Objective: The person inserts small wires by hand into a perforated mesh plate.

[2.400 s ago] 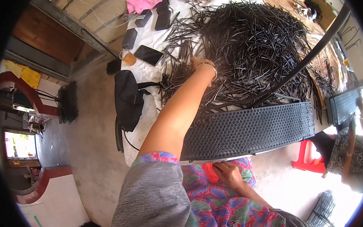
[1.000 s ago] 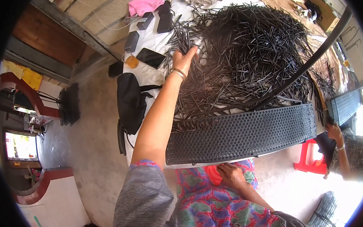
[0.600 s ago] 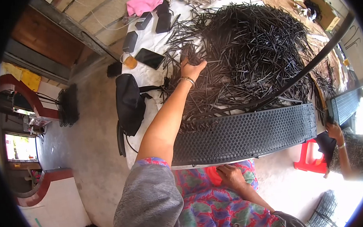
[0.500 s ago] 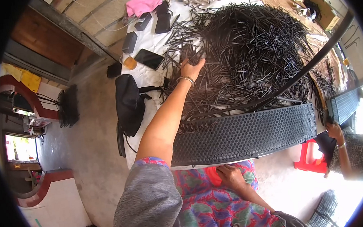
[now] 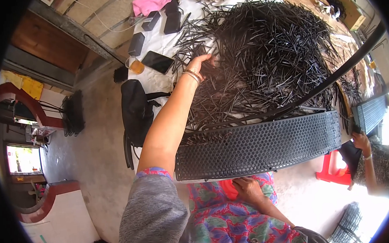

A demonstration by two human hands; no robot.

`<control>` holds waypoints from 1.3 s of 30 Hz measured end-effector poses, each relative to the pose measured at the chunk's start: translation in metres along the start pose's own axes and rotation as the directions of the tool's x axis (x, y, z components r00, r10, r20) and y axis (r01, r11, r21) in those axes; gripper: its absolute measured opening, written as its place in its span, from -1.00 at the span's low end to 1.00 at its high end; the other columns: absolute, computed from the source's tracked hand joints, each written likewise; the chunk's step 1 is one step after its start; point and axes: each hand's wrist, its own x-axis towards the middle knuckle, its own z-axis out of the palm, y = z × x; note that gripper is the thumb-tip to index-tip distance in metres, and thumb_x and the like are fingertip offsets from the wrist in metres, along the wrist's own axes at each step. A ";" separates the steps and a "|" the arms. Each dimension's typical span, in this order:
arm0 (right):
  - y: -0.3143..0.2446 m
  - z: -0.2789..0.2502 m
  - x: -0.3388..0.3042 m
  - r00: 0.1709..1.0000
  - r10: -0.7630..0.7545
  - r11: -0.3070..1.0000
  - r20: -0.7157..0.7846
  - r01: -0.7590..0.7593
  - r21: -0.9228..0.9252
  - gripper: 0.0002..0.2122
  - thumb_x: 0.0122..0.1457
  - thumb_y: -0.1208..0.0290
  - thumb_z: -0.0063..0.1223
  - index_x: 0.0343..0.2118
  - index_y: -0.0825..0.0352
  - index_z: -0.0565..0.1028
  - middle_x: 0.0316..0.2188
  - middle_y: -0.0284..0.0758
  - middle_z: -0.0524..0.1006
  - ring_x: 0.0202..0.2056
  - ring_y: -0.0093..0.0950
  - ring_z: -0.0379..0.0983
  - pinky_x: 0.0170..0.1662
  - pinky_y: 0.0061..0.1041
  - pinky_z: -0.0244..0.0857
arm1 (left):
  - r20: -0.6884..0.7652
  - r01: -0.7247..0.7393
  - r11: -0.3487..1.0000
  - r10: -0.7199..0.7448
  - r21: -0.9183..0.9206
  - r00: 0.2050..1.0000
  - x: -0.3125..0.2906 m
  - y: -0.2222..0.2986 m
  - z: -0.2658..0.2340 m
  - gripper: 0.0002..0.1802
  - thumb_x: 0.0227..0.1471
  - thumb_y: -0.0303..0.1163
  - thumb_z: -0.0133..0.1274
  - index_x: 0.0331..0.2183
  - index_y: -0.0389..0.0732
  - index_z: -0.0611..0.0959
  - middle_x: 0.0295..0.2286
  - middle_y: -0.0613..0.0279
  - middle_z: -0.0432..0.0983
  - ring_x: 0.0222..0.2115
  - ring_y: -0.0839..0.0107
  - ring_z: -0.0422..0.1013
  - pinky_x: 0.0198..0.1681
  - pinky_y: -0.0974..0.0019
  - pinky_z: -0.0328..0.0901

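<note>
Loose black sticks lay heaped beyond the perforated panel, left hand among them, thumb spread, grip hidden; right hand below it, fingers curled, hold unclear; hasty sweeping could have scattered tangled sticks panelward.

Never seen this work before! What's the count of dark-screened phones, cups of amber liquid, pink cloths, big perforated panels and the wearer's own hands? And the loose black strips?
Dark-screened phone: 1
Cup of amber liquid: 1
Pink cloth: 1
Perforated panel: 1
Hands: 2 (left hand, right hand)
Total: 6
Loose black strips: too many and tangled to count, so left out
</note>
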 end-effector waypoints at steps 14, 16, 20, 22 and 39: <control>0.007 0.004 -0.001 0.995 0.089 0.996 0.038 -0.088 -0.033 -0.87 0.01 0.45 0.08 -0.38 0.35 0.52 -0.47 -0.15 0.53 -0.43 -0.17 0.49 -0.38 -0.28 0.39 | -0.050 -0.704 0.441 0.864 0.557 0.502 0.040 -0.036 0.003 -0.70 -0.29 -0.35 0.28 -0.46 -0.27 0.56 -0.54 0.28 0.52 -0.52 0.46 0.42 -0.38 0.34 0.31; 0.010 0.005 -0.001 0.995 0.097 0.995 0.038 -0.095 -0.042 -0.87 0.01 0.45 0.08 -0.38 0.35 0.52 -0.48 -0.15 0.53 -0.43 -0.17 0.49 -0.39 -0.27 0.39 | -0.075 -0.706 0.484 0.847 0.517 0.526 0.037 -0.038 0.003 -0.73 -0.27 -0.39 0.27 -0.47 -0.29 0.56 -0.55 0.30 0.53 -0.53 0.52 0.41 -0.41 0.37 0.30; 0.009 0.008 0.002 1.000 0.016 1.000 0.020 -0.016 -0.018 -0.89 0.02 0.46 0.06 -0.39 0.35 0.50 -0.51 -0.14 0.51 -0.47 -0.16 0.48 -0.43 -0.24 0.37 | -0.102 -0.725 0.480 0.860 0.493 0.500 0.048 -0.041 -0.017 -0.75 -0.18 -0.38 0.22 -0.47 -0.31 0.52 -0.55 0.30 0.52 -0.53 0.49 0.41 -0.42 0.35 0.29; 0.007 0.006 0.001 0.997 0.066 0.998 0.043 -0.066 -0.020 -0.87 0.01 0.46 0.08 -0.38 0.36 0.52 -0.46 -0.14 0.53 -0.42 -0.17 0.49 -0.39 -0.26 0.39 | -0.167 -0.673 0.561 0.813 0.482 0.558 0.050 -0.026 -0.015 -0.78 -0.10 -0.38 0.15 -0.46 -0.31 0.50 -0.58 0.28 0.50 -0.57 0.48 0.40 -0.46 0.34 0.29; -0.139 -0.132 0.150 0.700 -0.459 0.877 -0.547 0.454 -0.156 -0.77 0.01 0.59 0.10 -0.22 0.39 0.49 -0.27 -0.19 0.51 -0.21 -0.22 0.42 -0.12 -0.34 0.28 | 0.059 -0.288 0.951 0.283 0.115 0.957 -0.101 0.014 0.015 -0.78 -0.13 -0.35 0.23 -0.56 -0.27 0.57 -0.65 0.19 0.49 -0.68 0.35 0.42 -0.60 0.29 0.32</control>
